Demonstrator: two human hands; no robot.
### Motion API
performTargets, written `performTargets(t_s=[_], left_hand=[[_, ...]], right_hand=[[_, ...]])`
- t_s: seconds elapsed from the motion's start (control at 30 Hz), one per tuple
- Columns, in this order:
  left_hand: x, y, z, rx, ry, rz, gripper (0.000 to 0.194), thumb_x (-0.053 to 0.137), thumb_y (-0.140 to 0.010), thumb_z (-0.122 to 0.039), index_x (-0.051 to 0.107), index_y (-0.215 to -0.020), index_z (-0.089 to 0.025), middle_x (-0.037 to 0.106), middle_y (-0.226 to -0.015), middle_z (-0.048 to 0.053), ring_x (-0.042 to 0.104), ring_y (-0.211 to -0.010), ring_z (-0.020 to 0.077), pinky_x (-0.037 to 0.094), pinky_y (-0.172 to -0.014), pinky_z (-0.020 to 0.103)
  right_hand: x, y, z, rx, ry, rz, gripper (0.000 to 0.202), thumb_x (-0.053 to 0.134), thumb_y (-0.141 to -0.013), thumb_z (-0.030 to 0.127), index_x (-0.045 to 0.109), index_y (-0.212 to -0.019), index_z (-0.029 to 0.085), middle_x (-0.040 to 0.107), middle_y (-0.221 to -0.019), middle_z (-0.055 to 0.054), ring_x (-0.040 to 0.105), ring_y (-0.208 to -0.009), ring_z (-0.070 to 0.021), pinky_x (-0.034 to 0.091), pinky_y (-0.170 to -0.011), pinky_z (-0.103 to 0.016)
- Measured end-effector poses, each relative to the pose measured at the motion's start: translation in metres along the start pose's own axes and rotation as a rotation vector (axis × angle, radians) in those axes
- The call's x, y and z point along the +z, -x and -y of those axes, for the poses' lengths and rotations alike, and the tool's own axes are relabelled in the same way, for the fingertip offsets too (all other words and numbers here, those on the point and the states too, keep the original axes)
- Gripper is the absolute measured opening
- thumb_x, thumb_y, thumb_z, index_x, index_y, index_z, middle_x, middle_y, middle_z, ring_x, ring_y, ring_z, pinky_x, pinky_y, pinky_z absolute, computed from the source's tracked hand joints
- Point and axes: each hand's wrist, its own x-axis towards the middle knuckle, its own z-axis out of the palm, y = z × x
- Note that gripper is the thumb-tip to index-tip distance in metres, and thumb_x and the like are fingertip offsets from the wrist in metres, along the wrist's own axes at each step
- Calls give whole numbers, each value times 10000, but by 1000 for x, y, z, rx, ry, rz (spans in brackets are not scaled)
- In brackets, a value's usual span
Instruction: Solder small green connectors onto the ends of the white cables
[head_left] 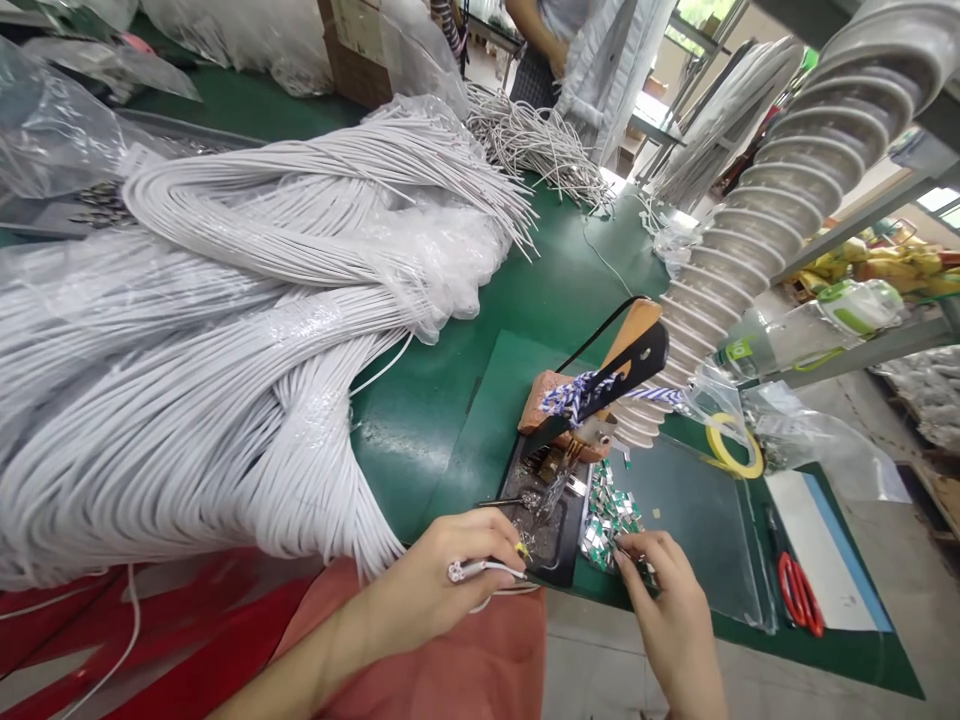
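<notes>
My left hand [469, 565] is closed around a white cable [480, 569], whose cut end shows between the fingers; a small yellow tip sticks out near the fingertips. Just beyond it lies a black tray [555, 545] with a metal tool and a soldering fixture on a brick [540, 395]. My right hand [664, 580] has thumb and index finger pinched together at the near edge of a pile of small green circuit boards [609, 510]. Whatever is between those fingertips is too small to make out.
Large bundles of white cable [210, 400] cover the left side. A ribbed duct [772, 190] hangs at the right above the green table [397, 450]. Yellow tape [731, 448] and red-handled scissors [799, 592] lie at the right. A person [547, 45] stands behind the table.
</notes>
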Motion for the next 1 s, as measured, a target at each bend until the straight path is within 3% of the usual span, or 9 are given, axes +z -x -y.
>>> performTargets(t_s=[0.17, 0.4, 0.53, 0.6, 0.7, 0.83, 1.0], left_hand=[[1, 1, 0, 2, 1, -6, 132, 597, -840, -80, 713, -824, -143, 630, -940, 57, 623, -779, 147, 472, -699, 217], [3, 0, -2, -66, 41, -8, 132, 589, -858, -145, 688, -774, -123, 610, -888, 71, 598, -723, 153, 451, -568, 203], [4, -1, 0, -30, 32, -11, 157, 575, -885, -184, 675, -779, -125, 610, -869, 73, 606, -766, 173, 460, -606, 217], [4, 0, 2, 7, 15, -19, 183, 574, -907, -220, 671, -780, -130, 617, -859, 68, 609, -782, 174, 465, -672, 233], [4, 1, 5, 63, -9, -28, 204, 560, -927, -236, 664, -784, -133, 623, -847, 61, 609, -771, 165, 452, -724, 242], [4, 2, 2, 78, -14, -32, 198, 544, -930, -200, 657, -781, -135, 630, -850, 60, 618, -790, 168, 448, -737, 237], [6, 2, -1, 58, -8, -85, 167, 571, -892, -140, 663, -752, -137, 662, -864, 54, 637, -804, 159, 459, -756, 221]], right_hand=[[3, -7, -6, 60, 25, 89, 225, 496, -930, 375, 597, -791, 229, 613, -838, -48, 585, -818, -227, 441, -680, -297], [2, -7, 0, 109, -74, -64, 255, 523, -908, 432, 602, -777, 228, 626, -835, -42, 549, -791, -222, 398, -642, -289], [4, 1, 3, 241, -209, -144, 249, 587, -867, 464, 632, -844, 219, 656, -901, -60, 589, -814, -220, 445, -679, -289], [7, 7, 11, 263, -373, -155, 205, 591, -885, 425, 619, -861, 223, 659, -893, -53, 612, -847, -205, 476, -728, -276], [16, 13, 33, 152, -581, -125, 107, 574, -921, 306, 602, -843, 239, 622, -797, -12, 592, -803, -154, 486, -727, -219], [38, 14, 61, -26, -685, 39, 69, 607, -896, 211, 639, -840, 235, 608, -790, -12, 583, -731, -137, 492, -622, -185], [65, 18, 77, 149, -715, 42, 56, 631, -881, 248, 676, -906, 224, 658, -866, -41, 632, -784, -161, 518, -664, -210]])
